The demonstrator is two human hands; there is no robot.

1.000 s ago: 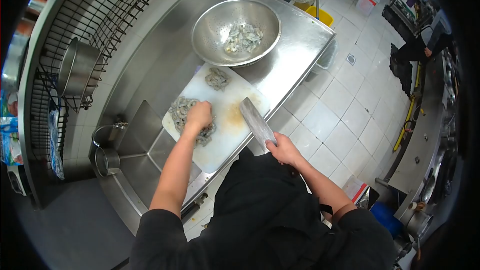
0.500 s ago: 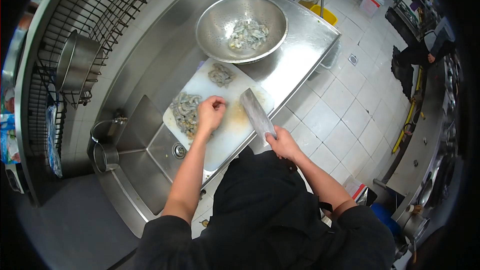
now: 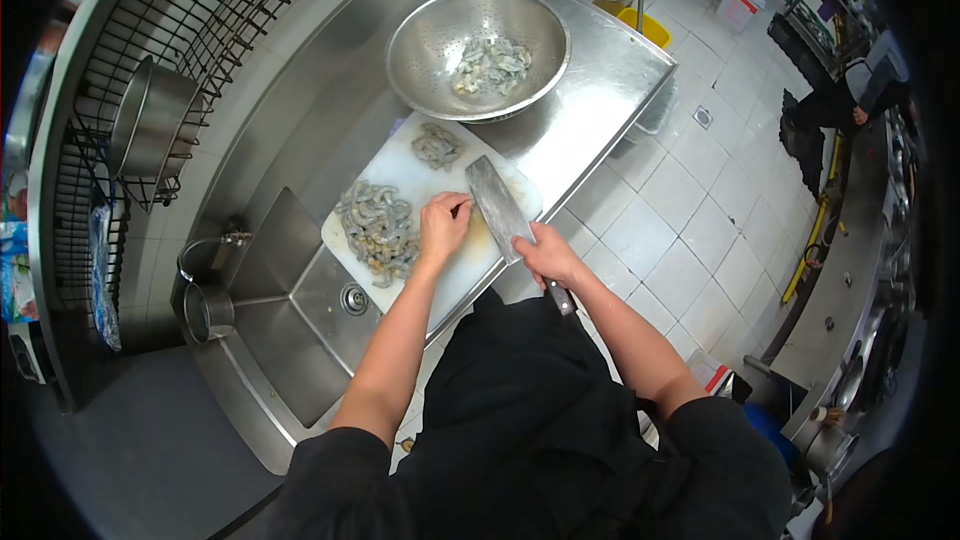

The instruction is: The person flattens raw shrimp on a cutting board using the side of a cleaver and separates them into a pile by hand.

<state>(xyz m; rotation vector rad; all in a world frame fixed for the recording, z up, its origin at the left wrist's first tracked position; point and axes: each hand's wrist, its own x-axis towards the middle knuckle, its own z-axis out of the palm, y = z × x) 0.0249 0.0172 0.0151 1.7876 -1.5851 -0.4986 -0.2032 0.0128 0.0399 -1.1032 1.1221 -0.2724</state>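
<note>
A white cutting board [image 3: 450, 285] lies on the steel counter beside the sink. On its left part is a large pile of grey shrimp [image 3: 378, 230], with a smaller shrimp pile [image 3: 436, 146] near its far corner. My left hand [image 3: 445, 226] is closed in a pinch over the board, close to the cleaver; what its fingertips hold is too small to make out. My right hand [image 3: 548, 254] grips the cleaver [image 3: 495, 202], its broad blade over the board's right side. Beyond the board stands a perforated steel bowl [image 3: 420, 65] with more shrimp [image 3: 492, 67] inside.
The sink basin [image 3: 300, 340] is left of the board, with a metal pot [image 3: 160, 125] on a wire rack farther left. A yellow bucket [image 3: 650, 30] stands past the counter's far edge. At the upper right is another person's hand [image 3: 860, 115].
My left hand has come away from the large shrimp pile and moved right, near the cleaver. My right hand has shifted the blade left and back, and the cleaver's handle now shows.
</note>
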